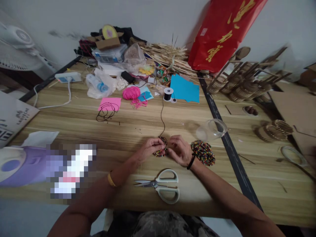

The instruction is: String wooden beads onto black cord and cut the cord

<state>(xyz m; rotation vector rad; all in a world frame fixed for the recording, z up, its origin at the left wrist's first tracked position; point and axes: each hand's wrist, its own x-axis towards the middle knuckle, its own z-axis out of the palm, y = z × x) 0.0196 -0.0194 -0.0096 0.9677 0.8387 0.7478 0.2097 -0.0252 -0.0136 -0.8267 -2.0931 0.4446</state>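
My left hand [149,149] pinches a small loop of colourful beads on black cord [160,154] between thumb and fingers. Just to its right, my right hand [181,150] is curved, with a gap between thumb and fingers and nothing visible in them. Black cord runs from the beaded loop up to a white spool of black cord [168,94]. Beside my right wrist lies a coiled pile of multicoloured bead strands [204,153]. Scissors with pale handles [158,185] rest below my hands, blades pointing left.
A clear plastic jar [212,129] lies on its side beyond the bead pile. Farther back are pink yarn [131,92], blue paper [185,89], a pink sheet with black cord [109,104] and a power strip [67,77]. Woven bamboo baskets [243,89] stand at right.
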